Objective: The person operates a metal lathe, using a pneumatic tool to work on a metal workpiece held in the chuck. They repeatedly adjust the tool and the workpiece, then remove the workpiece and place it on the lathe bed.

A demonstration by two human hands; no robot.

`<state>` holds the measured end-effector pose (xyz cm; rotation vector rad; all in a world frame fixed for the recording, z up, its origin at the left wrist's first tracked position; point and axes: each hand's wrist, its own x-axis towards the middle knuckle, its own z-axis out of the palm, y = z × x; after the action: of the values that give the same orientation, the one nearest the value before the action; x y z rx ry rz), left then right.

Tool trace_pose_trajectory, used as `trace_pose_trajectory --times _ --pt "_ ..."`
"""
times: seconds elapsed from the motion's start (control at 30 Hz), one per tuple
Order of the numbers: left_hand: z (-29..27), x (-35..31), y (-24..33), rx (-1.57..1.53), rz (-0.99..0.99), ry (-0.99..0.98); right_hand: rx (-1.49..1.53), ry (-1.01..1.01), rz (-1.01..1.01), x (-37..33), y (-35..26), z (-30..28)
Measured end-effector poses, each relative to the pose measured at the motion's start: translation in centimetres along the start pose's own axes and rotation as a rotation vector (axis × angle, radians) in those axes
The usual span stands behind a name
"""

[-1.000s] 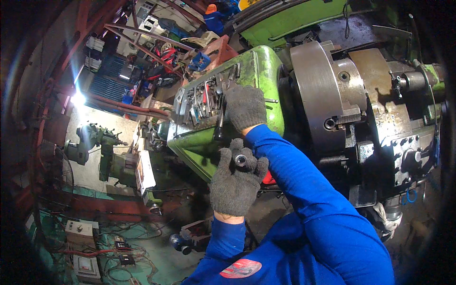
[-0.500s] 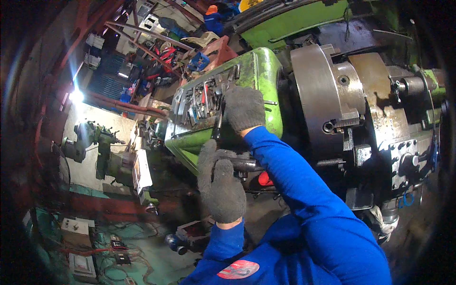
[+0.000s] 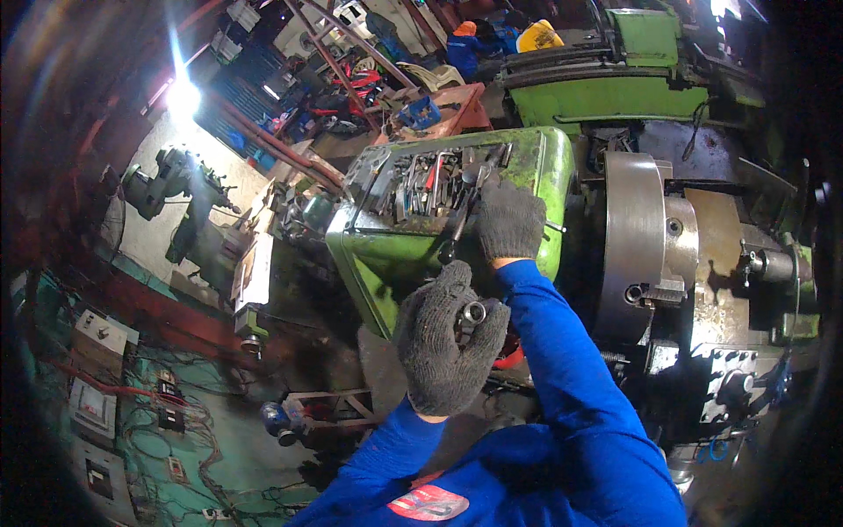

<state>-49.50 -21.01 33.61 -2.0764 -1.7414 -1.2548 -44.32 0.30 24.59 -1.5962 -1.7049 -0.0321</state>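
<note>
My left hand (image 3: 446, 351), in a dark grey knit glove, is raised below the green machine housing (image 3: 391, 248). Its thumb and fingers curl around a short shiny metal piece (image 3: 474, 313) with a round, hollow end, like a socket; the rest is hidden by the glove. My right hand (image 3: 512, 220), gloved alike, is at the housing's top edge, back of the hand up. Along its left side slants a long-handled metal tool (image 3: 457, 227), dark at the lower end, which the hand seems to grip; the fingers are partly hidden. Wrenches and other hand tools (image 3: 430, 180) crowd the housing's top.
To the right stands a large round lathe chuck (image 3: 630, 246) with a carriage (image 3: 729, 378) beside it. Behind is another green machine (image 3: 606, 101); a person in blue with an orange head covering (image 3: 465, 48) is far off. Electrical boxes and cables (image 3: 92, 404) line the left.
The view has shifted, so the machines sit lower and farther right. My left hand's fingers, straighter before, now curl around the hollow-ended piece. The right hand and long-handled tool have moved slightly up the housing.
</note>
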Motion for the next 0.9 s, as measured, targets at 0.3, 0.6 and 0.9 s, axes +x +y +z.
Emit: trace_pose_trajectory --times 0.3,0.6,0.9 --pt "-0.8 1.1 -1.2 0.174 0.181 -0.086 -0.065 -0.018 -0.002 0.0 0.1 -0.1" --pt "-1.3 1.5 -2.0 0.277 0.310 -0.155 -0.039 -0.012 0.010 0.1 -0.2 -0.4" --pt "-1.3 1.9 -2.3 0.297 0.365 -0.169 -0.062 -0.005 -0.020 -0.1 0.1 -0.3"
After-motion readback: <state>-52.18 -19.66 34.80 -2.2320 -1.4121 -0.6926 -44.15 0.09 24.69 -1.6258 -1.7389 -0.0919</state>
